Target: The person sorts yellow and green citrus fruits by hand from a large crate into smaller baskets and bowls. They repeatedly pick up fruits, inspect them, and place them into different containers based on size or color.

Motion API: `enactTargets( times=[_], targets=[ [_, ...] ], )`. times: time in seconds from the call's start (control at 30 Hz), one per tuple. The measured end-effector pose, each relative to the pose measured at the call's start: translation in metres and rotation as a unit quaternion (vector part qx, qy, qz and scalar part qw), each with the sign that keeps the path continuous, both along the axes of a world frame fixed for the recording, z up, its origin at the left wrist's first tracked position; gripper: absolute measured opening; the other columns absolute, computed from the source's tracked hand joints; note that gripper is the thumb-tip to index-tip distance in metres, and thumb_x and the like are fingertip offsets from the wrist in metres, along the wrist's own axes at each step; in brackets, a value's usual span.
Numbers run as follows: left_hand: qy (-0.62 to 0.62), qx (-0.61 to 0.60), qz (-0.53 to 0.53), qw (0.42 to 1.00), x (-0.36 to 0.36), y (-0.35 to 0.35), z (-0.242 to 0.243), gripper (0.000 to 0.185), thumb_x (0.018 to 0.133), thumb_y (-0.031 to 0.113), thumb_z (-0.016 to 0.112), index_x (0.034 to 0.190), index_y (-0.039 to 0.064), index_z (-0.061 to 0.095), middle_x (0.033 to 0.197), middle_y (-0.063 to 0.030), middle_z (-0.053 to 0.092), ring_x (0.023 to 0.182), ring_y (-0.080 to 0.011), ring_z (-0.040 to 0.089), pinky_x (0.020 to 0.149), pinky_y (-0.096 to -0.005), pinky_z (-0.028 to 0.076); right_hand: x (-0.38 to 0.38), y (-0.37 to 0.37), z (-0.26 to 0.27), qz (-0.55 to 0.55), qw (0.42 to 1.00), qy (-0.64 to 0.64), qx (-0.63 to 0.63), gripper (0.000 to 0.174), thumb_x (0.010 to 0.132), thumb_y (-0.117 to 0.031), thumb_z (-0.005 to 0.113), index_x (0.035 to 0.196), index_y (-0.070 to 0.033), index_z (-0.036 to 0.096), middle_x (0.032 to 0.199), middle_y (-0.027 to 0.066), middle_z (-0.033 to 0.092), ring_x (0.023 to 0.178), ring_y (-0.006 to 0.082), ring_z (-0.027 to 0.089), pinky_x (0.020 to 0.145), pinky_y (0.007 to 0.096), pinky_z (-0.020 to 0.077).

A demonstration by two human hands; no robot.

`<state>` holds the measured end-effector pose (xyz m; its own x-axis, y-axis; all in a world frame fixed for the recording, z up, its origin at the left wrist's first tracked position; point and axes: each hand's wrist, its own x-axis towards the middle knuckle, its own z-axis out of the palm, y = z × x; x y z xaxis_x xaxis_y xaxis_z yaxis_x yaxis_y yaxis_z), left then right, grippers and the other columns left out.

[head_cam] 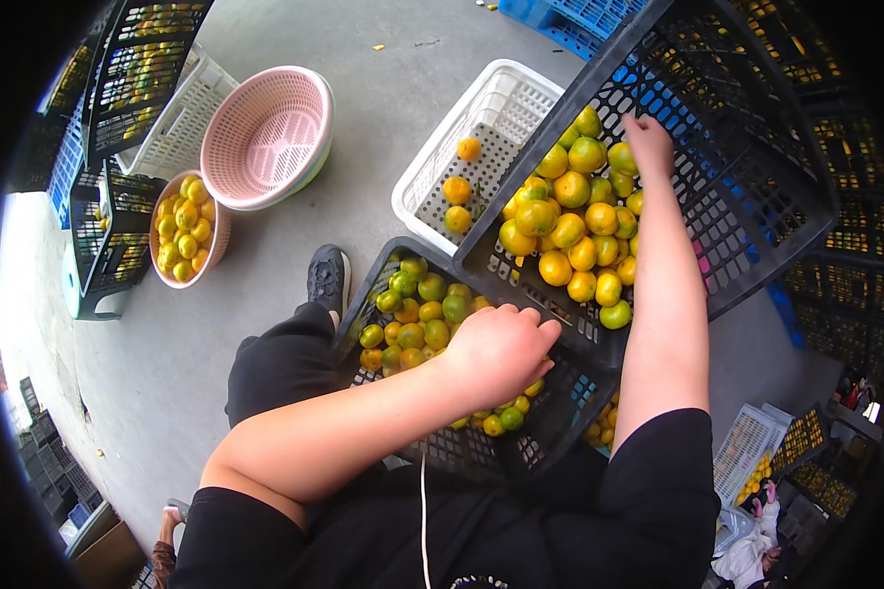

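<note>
A black plastic crate (773,272) stands tilted before me with many yellow-green mandarins (571,189) heaped in its left part. Inside it, my right hand (649,143) is beside the upper edge of the heap, its fingers curled; whether it holds anything I cannot see. My left hand (502,352) is over the near black crate (353,309), its back towards me and its fingers bent, with the palm hidden. Greener mandarins (411,336) lie in that near crate. Behind the two crates, a white plastic basket (427,158) holds several orange mandarins (456,190).
Pink plastic basins (265,140) sit on the grey floor at the left, next to a pink basket of mandarins (186,228). Black crates (847,184) are stacked along the right. A blue pallet (582,26) lies at the top. Parts of other people show at the bottom corners.
</note>
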<state>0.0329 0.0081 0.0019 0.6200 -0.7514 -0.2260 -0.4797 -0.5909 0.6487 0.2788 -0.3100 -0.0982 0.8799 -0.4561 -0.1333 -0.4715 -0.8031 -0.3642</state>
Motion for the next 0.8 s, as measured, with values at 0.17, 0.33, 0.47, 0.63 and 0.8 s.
enactTargets(
  times=[0.17,0.33,0.47,0.63,0.8],
  targets=[
    [-0.013,-0.006,-0.009,1.0,-0.004,-0.006,-0.01,0.036,0.087,0.028,0.072,0.115,0.007,0.064,0.094,-0.0103,0.067,0.09,-0.0315,0.068,0.078,-0.0429,0.057,0.012,0.076,-0.015,0.049,0.98,0.144,-0.126,0.085,0.084,-0.071,0.06,0.142,-0.008,0.053,0.137,0.0174,0.062,0.128,0.0314,0.06,0.102,0.0454,0.0508],
    [-0.033,-0.023,-0.011,0.999,-0.009,0.0,-0.011,0.028,0.087,0.028,0.072,0.106,0.009,0.064,0.089,-0.0086,0.066,0.087,-0.0302,0.068,0.077,-0.0421,0.056,0.003,-0.014,-0.03,0.01,0.998,0.0,0.058,0.074,0.082,-0.06,0.07,0.126,-0.002,0.065,0.124,0.024,0.068,0.115,0.0404,0.065,0.097,0.0434,0.0516],
    [-0.024,-0.023,0.008,0.999,-0.014,0.013,-0.008,0.027,0.086,0.027,0.072,0.105,0.009,0.064,0.088,-0.0083,0.066,0.086,-0.0299,0.068,0.077,-0.0421,0.055,-0.041,0.017,0.007,0.022,0.943,-0.013,0.332,0.069,0.091,-0.048,0.071,0.142,-0.006,0.054,0.122,0.0104,0.066,0.085,0.0175,0.064,0.083,0.0333,0.0541],
    [-0.001,-0.026,-0.016,1.0,-0.009,0.0,0.002,0.029,0.088,0.029,0.07,0.106,0.007,0.064,0.088,-0.0114,0.068,0.087,-0.0327,0.07,0.078,-0.0446,0.056,-0.06,0.034,-0.044,0.259,0.962,-0.061,-0.062,0.063,0.092,-0.047,0.071,0.137,-0.004,0.059,0.127,0.0096,0.064,0.095,0.0179,0.064,0.089,0.0331,0.0529],
    [0.195,-0.206,0.207,0.936,-0.011,-0.007,-0.008,0.051,0.092,0.033,0.071,0.132,0.005,0.056,0.107,-0.0189,0.07,0.097,-0.032,0.071,0.082,-0.0406,0.058,-0.103,0.062,0.021,-0.016,0.885,-0.071,0.46,0.05,0.095,-0.044,0.065,0.124,-0.003,0.062,0.105,0.0097,0.068,0.081,0.019,0.065,0.078,0.0325,0.0578]
  ],
)
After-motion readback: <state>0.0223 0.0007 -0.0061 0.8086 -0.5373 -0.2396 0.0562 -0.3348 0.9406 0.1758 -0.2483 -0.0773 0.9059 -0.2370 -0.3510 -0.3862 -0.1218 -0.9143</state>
